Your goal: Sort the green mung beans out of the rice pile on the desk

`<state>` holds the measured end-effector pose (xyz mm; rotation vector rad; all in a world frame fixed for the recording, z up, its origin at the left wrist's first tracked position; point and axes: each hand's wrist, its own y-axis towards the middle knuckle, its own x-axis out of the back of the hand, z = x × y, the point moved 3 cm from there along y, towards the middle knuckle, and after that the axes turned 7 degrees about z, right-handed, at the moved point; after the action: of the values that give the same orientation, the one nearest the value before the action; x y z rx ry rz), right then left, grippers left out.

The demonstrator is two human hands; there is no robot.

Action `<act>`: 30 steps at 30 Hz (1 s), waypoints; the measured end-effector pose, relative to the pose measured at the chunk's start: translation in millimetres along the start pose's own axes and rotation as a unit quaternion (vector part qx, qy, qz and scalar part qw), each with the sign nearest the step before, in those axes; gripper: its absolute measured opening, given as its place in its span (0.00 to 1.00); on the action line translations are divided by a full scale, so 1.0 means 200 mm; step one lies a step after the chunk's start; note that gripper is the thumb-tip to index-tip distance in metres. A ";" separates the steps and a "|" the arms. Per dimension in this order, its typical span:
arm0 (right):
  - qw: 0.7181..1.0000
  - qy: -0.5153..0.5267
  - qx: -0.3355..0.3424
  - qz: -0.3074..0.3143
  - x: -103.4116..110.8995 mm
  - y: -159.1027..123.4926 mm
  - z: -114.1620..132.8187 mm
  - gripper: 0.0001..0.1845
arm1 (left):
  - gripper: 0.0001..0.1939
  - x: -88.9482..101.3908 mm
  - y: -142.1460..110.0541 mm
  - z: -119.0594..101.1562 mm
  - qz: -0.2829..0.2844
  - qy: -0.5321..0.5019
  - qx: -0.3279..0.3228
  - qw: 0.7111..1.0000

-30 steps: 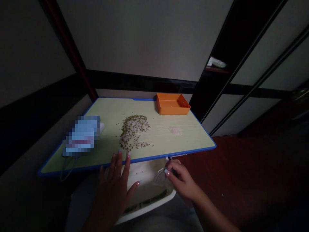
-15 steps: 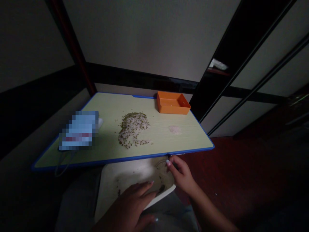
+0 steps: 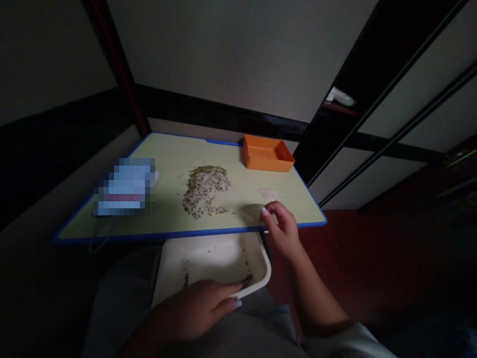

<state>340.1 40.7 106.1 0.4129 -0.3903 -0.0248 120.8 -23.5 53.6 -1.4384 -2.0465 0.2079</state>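
My right hand pinches the edge of a small, round, see-through grey strainer, blurred, low over the table's front edge. My left hand is closed on the near rim of a white tray, thumb outside and fingers inside. A few dark bits lie in the tray, mostly near its sides. On the table, left of the strainer, a pile of green beans mixed with pale grains is spread out. A small patch of pale grains lies just beyond my right hand.
The pale table has a blue edge. An orange box stands at its back right corner. At the left lies a blurred-out blue and white item with a cord hanging down. Cabinet panels rise behind.
My right hand has lifted the strainer from over the tray to above the table's front edge. My left hand has closed from spread fingers onto the tray's rim.
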 end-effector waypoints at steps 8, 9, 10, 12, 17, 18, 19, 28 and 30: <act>0.996 0.025 0.031 0.077 -0.03 0.32 -0.15 0.11 | 0.28 0.00 0.00 0.01 -0.004 0.002 0.014 1.000; 0.995 0.032 0.029 0.085 -0.04 0.32 -0.18 0.10 | 0.29 0.00 0.00 0.01 -0.006 0.003 0.016 1.000; 0.995 0.034 0.027 0.093 -0.04 0.33 -0.20 0.11 | 0.28 0.00 0.00 0.00 -0.008 0.005 0.017 1.000; 0.994 0.024 0.030 0.102 -0.05 0.32 -0.25 0.13 | 0.28 -0.01 0.01 -0.01 -0.013 0.006 0.015 1.000; 0.989 -0.029 0.059 0.132 -0.07 0.31 -0.29 0.12 | 0.26 -0.01 0.03 -0.04 -0.015 -0.001 -0.002 1.000; 0.987 -0.039 0.062 0.140 -0.07 0.31 -0.29 0.12 | 0.26 -0.01 0.04 -0.03 -0.014 -0.004 -0.005 1.000; 0.986 -0.049 0.064 0.146 -0.08 0.31 -0.29 0.12 | 0.26 -0.01 0.04 -0.03 -0.013 -0.007 -0.008 1.000; 0.974 -0.134 0.069 0.171 -0.10 0.32 -0.25 0.11 | 0.27 -0.02 0.07 0.02 -0.019 -0.002 -0.003 1.000; 0.972 -0.142 0.071 0.175 -0.10 0.32 -0.25 0.11 | 0.28 -0.03 0.07 0.02 -0.013 -0.001 -0.003 1.000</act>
<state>337.5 119.9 82.5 0.4781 -0.7463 0.2919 130.2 -22.2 41.6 -1.4148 -2.0693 0.1924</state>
